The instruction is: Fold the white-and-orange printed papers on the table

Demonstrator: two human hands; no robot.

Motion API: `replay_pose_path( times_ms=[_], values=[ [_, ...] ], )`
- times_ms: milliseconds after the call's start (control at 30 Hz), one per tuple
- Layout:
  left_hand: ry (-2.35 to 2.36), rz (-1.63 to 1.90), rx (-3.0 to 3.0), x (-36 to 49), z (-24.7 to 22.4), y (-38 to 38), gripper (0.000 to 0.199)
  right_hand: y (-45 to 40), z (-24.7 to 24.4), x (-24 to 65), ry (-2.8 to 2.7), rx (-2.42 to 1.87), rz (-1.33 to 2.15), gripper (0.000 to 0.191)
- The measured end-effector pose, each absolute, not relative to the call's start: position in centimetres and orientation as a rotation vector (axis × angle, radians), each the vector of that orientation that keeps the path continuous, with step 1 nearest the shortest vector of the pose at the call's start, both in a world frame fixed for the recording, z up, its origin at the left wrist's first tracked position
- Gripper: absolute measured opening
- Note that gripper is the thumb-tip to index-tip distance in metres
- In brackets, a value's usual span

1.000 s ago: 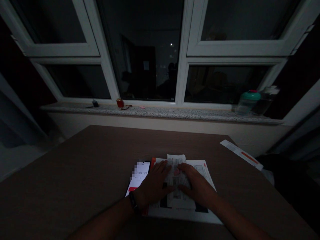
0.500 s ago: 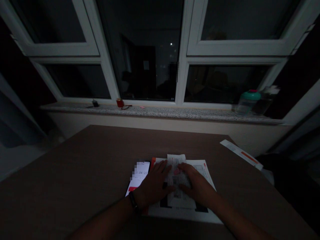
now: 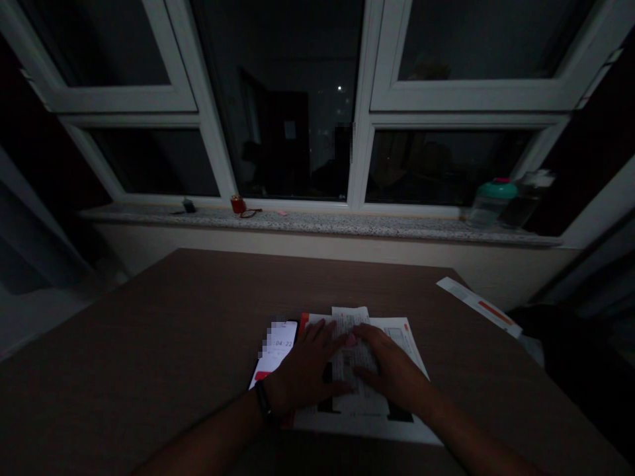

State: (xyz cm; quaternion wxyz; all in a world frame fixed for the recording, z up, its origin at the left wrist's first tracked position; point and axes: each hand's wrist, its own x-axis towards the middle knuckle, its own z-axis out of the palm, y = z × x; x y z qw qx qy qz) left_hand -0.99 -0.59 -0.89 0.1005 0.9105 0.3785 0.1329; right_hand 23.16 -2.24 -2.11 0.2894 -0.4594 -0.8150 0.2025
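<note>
A narrow printed paper strip [image 3: 349,383] lies on top of a wider printed sheet or booklet [image 3: 372,428] with orange edge marks. My left hand [image 3: 310,360] is open, palm down, its spread fingers resting across the left side of both. Curved over the strip's right side, my right hand [image 3: 394,363] has its thumb well apart from its fingers. Near its fingertips is a small pink piece [image 3: 351,340], too dim to name; whether the fingers press on it I cannot tell. A lit phone [image 3: 278,344] showing a timer lies left of my left hand, partly covered by it.
The brown table [image 3: 149,344] reaches toward a stone windowsill [image 3: 337,223]. A white strip with an orange mark [image 3: 479,307] lies at the table's right edge. On the sill stand a teal-lidded container [image 3: 496,198], a red jar [image 3: 238,203] and a small dark bottle [image 3: 188,205].
My left index finger has stretched to the right, nearer the pink piece, and the left thumb has shifted slightly right and down. My right hand stays almost in place.
</note>
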Motion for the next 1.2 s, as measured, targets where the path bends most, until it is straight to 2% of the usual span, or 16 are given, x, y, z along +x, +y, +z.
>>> replay_pose_path(
  times_ms=[133,300,367,1000,1200],
  values=[
    [1.137,0.343,2.673,-0.9,-0.9,-0.6,0.092,-2.0,-2.2,23.3,-2.125,-1.224,0.537,0.061],
    [1.143,0.315,2.645,-0.9,-1.0,-0.5,0.092,-1.4,-1.5,23.8,-1.898,-1.318,0.513,0.019],
    [1.145,0.318,2.621,-0.9,-0.9,-0.5,0.093,-1.1,-1.2,24.0,-1.816,-1.391,0.512,0.014],
    [1.063,0.234,2.604,-0.6,0.2,-0.5,0.093,-0.2,-1.9,24.8,-1.894,-1.506,0.584,0.015],
    [1.052,0.259,2.650,-0.6,0.1,-0.6,0.081,0.0,-2.0,25.1,-1.944,-1.513,0.607,0.014]
  ],
)
